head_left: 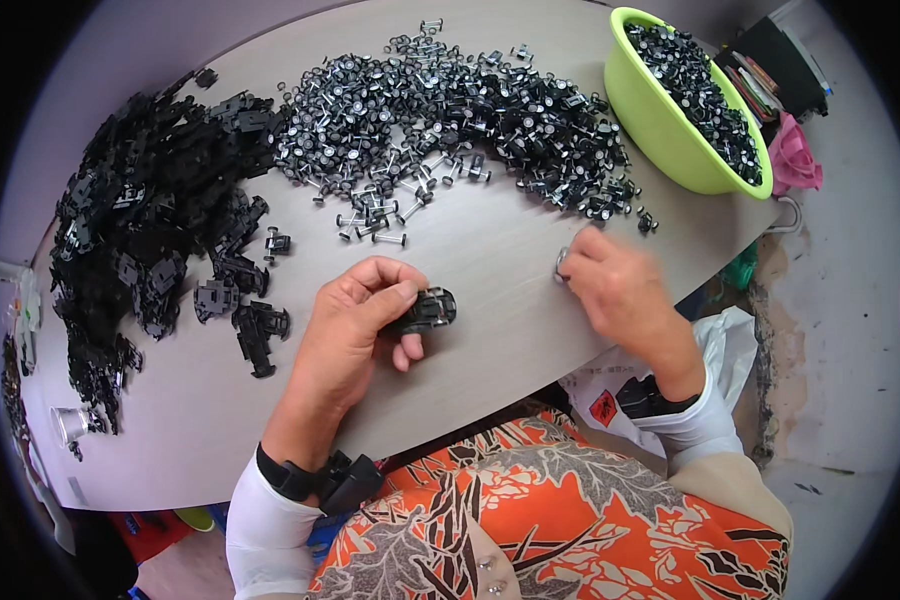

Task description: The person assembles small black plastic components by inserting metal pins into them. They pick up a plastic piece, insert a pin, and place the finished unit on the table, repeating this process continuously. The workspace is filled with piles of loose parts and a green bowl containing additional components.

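The left hand [345, 315] is closed in a pinch, its thumb and forefinger gripping a black plastic car base [433, 309] above the near part of the table [490, 385]; the base is rounded at its right end, with a recessed, ribbed face and small glints of silver. The right hand [618, 285], blurred, has its fingers drawn narrow around a small silvery piece [562, 264], partly hidden, over the table to the right. Left of the left hand lie a few loose black parts [260, 335], beside a large dark heap of similar parts [130, 200]; beyond both hands spreads a pile of wheeled axles [370, 110], silver rods with black-rimmed wheels; at the far right a lime-green basin [660, 150] holds more of them. Below the right forearm, a white plastic bag [725, 345] bears a red patch and faint printing, too small to read.
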{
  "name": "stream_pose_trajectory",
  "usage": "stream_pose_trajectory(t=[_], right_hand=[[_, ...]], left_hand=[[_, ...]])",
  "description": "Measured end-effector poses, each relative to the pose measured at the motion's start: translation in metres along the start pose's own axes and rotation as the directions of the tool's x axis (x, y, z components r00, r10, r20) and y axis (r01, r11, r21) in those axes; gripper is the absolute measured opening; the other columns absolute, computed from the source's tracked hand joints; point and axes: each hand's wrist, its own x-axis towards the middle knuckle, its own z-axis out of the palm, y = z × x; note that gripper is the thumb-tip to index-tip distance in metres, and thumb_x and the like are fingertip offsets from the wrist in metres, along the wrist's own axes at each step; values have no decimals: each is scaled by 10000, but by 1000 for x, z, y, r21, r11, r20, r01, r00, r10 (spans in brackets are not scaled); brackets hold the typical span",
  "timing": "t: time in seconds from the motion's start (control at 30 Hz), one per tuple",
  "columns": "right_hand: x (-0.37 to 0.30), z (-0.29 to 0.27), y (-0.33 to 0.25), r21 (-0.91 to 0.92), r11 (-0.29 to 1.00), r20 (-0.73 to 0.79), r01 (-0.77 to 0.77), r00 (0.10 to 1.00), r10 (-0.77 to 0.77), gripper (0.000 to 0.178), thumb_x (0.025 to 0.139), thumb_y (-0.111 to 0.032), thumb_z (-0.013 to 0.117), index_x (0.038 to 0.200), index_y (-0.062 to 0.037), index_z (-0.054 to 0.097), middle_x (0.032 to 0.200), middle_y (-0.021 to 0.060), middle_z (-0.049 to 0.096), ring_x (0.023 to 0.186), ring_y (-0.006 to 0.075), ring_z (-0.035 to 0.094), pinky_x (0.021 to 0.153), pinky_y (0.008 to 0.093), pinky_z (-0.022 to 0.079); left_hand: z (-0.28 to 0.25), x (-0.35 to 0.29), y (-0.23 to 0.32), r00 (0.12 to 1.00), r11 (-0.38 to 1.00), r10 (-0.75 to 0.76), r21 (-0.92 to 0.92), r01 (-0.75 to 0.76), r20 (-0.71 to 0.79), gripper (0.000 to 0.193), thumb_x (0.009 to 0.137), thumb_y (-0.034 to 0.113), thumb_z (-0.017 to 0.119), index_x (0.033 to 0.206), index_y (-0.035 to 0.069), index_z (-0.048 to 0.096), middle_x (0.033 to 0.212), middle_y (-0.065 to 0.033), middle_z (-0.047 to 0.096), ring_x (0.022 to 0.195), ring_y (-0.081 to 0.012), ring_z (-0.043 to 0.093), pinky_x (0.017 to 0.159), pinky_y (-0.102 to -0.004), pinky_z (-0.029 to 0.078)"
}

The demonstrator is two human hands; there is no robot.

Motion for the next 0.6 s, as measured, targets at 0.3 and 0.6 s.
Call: stream_pose_trajectory(t=[0.3, 0.6], right_hand=[[46, 11, -35, 758, 514, 366, -402, 914, 176, 83, 727, -51, 601, 752, 27, 617, 633, 94, 612, 545, 156, 577, 513, 308, 427], [59, 20, -16, 543, 807, 90, -234, 971, 222, 157, 740, -22, 576, 892, -3, 612, 725, 98, 589, 620, 248, 603, 591, 343, 472]], left_hand=[[-2, -1, 0, 1000, 999, -4, 50, 5, -11, 184, 922, 113, 583, 1055, -14, 581, 838, -64, 617, 608, -111, 618, 497, -222, 506], [-5, 0, 2, 994, 995, -10, 100, 21, -113, 200, 930, 145, 575, 1056, -10, 582, 836, -84, 648, 627, -128, 641, 514, -232, 530]])
